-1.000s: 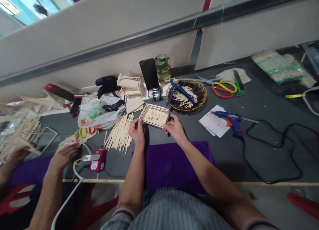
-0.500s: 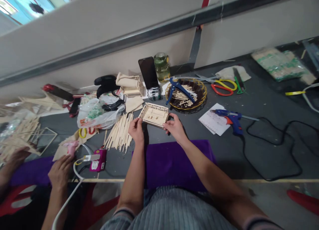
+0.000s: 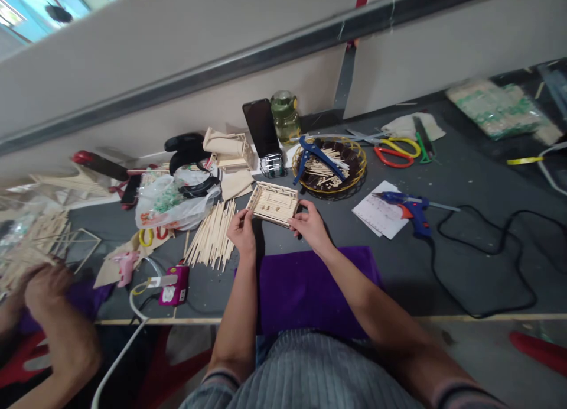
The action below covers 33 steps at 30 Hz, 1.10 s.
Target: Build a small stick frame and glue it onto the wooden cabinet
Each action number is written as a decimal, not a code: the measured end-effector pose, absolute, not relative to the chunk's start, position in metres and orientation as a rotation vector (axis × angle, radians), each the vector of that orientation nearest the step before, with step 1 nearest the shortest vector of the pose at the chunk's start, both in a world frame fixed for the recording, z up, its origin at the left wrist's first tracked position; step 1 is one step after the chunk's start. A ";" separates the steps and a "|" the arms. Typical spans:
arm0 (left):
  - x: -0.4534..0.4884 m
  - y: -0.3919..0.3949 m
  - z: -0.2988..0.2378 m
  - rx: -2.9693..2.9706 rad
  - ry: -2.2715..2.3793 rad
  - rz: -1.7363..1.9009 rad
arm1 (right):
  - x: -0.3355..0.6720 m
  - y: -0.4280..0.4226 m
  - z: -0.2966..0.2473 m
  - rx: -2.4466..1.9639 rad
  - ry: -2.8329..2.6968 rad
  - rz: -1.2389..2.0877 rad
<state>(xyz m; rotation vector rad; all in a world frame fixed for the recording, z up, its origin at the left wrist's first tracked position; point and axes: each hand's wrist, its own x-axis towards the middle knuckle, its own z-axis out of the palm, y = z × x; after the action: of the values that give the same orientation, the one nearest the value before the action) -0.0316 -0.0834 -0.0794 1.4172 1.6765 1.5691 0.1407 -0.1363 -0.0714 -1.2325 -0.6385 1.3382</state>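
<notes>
Between my hands is a small rectangular tray (image 3: 275, 203) built of pale wooden sticks, with low openwork sides and a few small wooden bits on its slatted floor. My left hand (image 3: 242, 234) pinches its left corner. At the right end, my right hand (image 3: 309, 224) grips the tray with thumb and fingers. Loose wooden sticks (image 3: 213, 236) lie fanned out just left of my left hand. Below the tray, a purple cloth (image 3: 315, 291) covers the table's near edge.
Behind stand a phone (image 3: 261, 127), a green glass jar (image 3: 286, 116) and a basket (image 3: 354, 181) of stick pieces with a blue cutter (image 3: 322, 159) on it. Scissors (image 3: 394, 155) and a corded glue gun (image 3: 411, 211) lie right. A co-worker's hands (image 3: 48, 285) are at left.
The co-worker's hand has let go of the pink glue gun and moved left to their other hand. My hands keep holding the tray almost unmoved.
</notes>
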 end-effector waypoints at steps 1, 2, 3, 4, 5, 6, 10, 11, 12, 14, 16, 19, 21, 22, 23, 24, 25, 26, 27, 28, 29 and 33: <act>-0.032 -0.084 -0.079 1.423 1.677 1.568 | 0.141 -0.136 -0.072 -1.235 -0.638 1.340; -0.032 -0.084 -0.079 1.427 1.677 1.567 | 0.141 -0.136 -0.072 -1.238 -0.638 1.341; -0.032 -0.084 -0.079 1.429 1.677 1.567 | 0.141 -0.136 -0.072 -1.239 -0.638 1.341; -0.032 -0.084 -0.079 1.429 1.678 1.568 | 0.141 -0.136 -0.072 -1.240 -0.637 1.341; -0.032 -0.084 -0.079 1.427 1.679 1.570 | 0.141 -0.136 -0.072 -1.238 -0.637 1.342; -0.033 -0.083 -0.080 1.424 1.681 1.572 | 0.141 -0.135 -0.072 -1.235 -0.638 1.343; -0.034 -0.082 -0.081 1.415 1.696 1.571 | 0.141 -0.136 -0.072 -1.233 -0.642 1.341; -0.034 -0.081 -0.082 1.414 1.699 1.567 | 0.141 -0.136 -0.072 -1.234 -0.640 1.342; -0.034 -0.081 -0.082 1.413 1.701 1.563 | 0.141 -0.136 -0.072 -1.235 -0.638 1.343; -0.034 -0.081 -0.082 1.410 1.703 1.557 | 0.141 -0.136 -0.073 -1.237 -0.638 1.343; -0.034 -0.080 -0.083 1.407 1.701 1.553 | 0.141 -0.136 -0.073 -1.236 -0.644 1.341; -0.033 -0.080 -0.084 1.402 1.695 1.543 | 0.141 -0.135 -0.074 -1.233 -0.650 1.339; -0.033 -0.080 -0.084 1.400 1.690 1.538 | 0.141 -0.135 -0.074 -1.234 -0.645 1.340; -0.033 -0.080 -0.084 1.401 1.687 1.536 | 0.141 -0.135 -0.074 -1.236 -0.643 1.339; -0.033 -0.080 -0.084 1.403 1.683 1.535 | 0.140 -0.136 -0.073 -1.237 -0.641 1.337; -0.033 -0.080 -0.084 1.406 1.681 1.533 | 0.140 -0.136 -0.073 -1.237 -0.640 1.336; -0.034 -0.079 -0.084 1.410 1.679 1.531 | 0.139 -0.138 -0.073 -1.238 -0.640 1.333; -0.034 -0.079 -0.084 1.416 1.677 1.527 | 0.137 -0.139 -0.072 -1.240 -0.639 1.329; -0.034 -0.078 -0.084 1.422 1.676 1.521 | 0.136 -0.141 -0.072 -1.245 -0.637 1.326; -0.034 -0.077 -0.084 1.430 1.672 1.513 | 0.134 -0.143 -0.071 -1.252 -0.631 1.322; -0.035 -0.077 -0.084 1.438 1.667 1.505 | 0.132 -0.146 -0.070 -1.260 -0.622 1.319; -0.035 -0.076 -0.080 1.472 1.641 1.485 | 0.124 -0.160 -0.067 -1.247 -0.555 1.331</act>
<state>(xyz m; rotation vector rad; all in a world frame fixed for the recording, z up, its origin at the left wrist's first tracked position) -0.0346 -0.0764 -0.0801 1.4722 1.6413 1.4849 0.1237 -0.1601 -0.0670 -1.2471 -0.5545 1.3309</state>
